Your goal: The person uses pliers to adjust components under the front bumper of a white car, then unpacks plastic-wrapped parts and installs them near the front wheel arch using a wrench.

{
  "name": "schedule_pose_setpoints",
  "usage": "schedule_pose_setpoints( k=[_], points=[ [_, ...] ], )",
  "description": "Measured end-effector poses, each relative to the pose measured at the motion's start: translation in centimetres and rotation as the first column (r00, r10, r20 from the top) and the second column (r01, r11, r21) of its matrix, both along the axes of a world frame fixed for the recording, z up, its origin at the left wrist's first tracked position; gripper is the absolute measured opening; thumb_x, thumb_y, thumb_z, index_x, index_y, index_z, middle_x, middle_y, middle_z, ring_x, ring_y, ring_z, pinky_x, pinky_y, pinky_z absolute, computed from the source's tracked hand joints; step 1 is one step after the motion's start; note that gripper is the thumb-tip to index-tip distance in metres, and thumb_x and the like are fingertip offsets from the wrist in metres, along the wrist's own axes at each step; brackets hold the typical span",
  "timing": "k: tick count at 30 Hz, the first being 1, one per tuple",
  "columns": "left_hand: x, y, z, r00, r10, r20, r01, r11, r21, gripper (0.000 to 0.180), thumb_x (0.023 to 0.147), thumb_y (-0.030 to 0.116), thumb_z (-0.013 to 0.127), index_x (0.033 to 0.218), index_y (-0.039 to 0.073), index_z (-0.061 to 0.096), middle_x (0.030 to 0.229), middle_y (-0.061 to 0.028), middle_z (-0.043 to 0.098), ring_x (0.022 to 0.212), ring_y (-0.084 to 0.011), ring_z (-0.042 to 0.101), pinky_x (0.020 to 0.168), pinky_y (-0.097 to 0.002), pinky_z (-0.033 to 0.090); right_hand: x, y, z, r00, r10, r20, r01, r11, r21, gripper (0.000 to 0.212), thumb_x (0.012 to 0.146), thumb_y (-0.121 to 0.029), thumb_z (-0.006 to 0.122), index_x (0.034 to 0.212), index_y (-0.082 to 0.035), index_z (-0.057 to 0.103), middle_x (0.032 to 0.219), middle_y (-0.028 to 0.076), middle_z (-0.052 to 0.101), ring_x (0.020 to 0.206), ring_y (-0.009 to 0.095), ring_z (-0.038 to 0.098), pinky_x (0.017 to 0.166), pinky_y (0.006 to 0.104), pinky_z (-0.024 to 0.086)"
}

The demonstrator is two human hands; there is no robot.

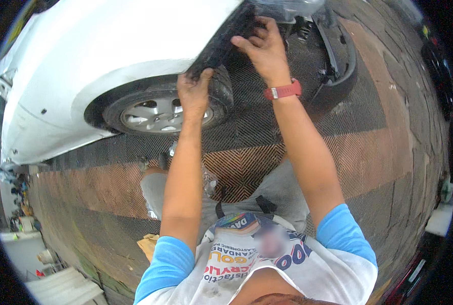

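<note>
A white car's front fender takes up the upper left, with a black plastic panel along its front edge above the wheel. My left hand is closed on the lower end of this panel, where it meets the wheel arch; the thumb lies on the black side and the fingertips are partly hidden. Higher up, my right hand is at the panel's outer edge, thumb stretched out and fingers bent but apart. A red watch is on my right wrist. Behind my left hand is the wheel with silver spokes.
A detached-looking dark curved bumper piece lies right of the wheel. Clear headlight housing shows at the top edge. Black and orange ribbed matting covers the floor, with my bent legs over it. Crumpled clear plastic lies between my knees.
</note>
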State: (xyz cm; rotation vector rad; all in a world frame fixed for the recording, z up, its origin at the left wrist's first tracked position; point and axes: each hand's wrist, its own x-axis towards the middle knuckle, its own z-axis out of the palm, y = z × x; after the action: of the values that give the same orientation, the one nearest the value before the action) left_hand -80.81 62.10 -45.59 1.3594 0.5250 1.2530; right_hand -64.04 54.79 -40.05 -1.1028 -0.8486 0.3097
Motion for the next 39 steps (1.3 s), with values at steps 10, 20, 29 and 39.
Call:
schedule_pose_setpoints(
  k=[10, 20, 29, 39],
  points=[
    [-0.3, 0.1, -0.4, 0.998, 0.016, -0.061, -0.022, 0.995, -0.098, 0.033, 0.093, 0.012, 0.072, 0.114, -0.008, 0.055, 0.106, -0.0133, 0.068, 0.094, -0.0174, 0.064, 0.082, -0.0289, 0.052, -0.7, -1.1, 0.4, 0.987, -0.146, 0.068, 0.151, 0.985, -0.083, 0.073, 0.068, -0.024, 0.091, 0.125, 0.001, 0.052, 0.110, 0.024, 0.067, 0.091, 0.029, 0.069, 0.080, 0.0376, 0.058],
    [-12.5, -10.0, -12.2, 0.741, 0.031, -0.671, -0.033, 0.999, 0.010, 0.071, 0.087, 0.024, 0.079, 0.147, 0.002, 0.046, 0.129, -0.0140, 0.063, 0.108, -0.0208, 0.062, 0.098, -0.0343, 0.048, -10.6, -10.4, -15.5, 0.709, -0.140, -0.691, -0.177, 0.914, -0.366, 0.061, 0.082, -0.001, 0.078, 0.130, -0.003, 0.041, 0.113, 0.012, 0.061, 0.101, 0.020, 0.062, 0.087, 0.0311, 0.052],
    [-29.8, -11.5, -5.0, 0.148, 0.635, -0.758, -0.218, 0.769, 0.601, 0.066, 0.088, 0.043, 0.072, 0.137, 0.003, 0.052, 0.135, -0.0187, 0.055, 0.129, -0.0398, 0.045, 0.109, -0.0518, 0.036, -16.4, -12.3, -40.6, 0.963, -0.090, -0.255, -0.223, 0.268, -0.937, 0.059, 0.087, -0.009, 0.072, 0.134, 0.000, 0.037, 0.127, 0.022, 0.059, 0.110, 0.031, 0.062, 0.090, 0.0378, 0.053],
    [-34.5, -10.1, -9.4, 0.164, 0.630, -0.759, -0.382, 0.750, 0.539, 0.060, 0.089, 0.036, 0.072, 0.132, 0.000, 0.053, 0.135, -0.0220, 0.053, 0.129, -0.0408, 0.045, 0.109, -0.0524, 0.035, -17.8, -12.2, -44.8, 0.993, 0.099, 0.057, 0.058, -0.009, -0.998, 0.103, 0.075, -0.047, 0.082, 0.149, 0.002, 0.028, 0.143, 0.031, 0.047, 0.133, 0.046, 0.045, 0.110, 0.0487, 0.041]
  ],
)
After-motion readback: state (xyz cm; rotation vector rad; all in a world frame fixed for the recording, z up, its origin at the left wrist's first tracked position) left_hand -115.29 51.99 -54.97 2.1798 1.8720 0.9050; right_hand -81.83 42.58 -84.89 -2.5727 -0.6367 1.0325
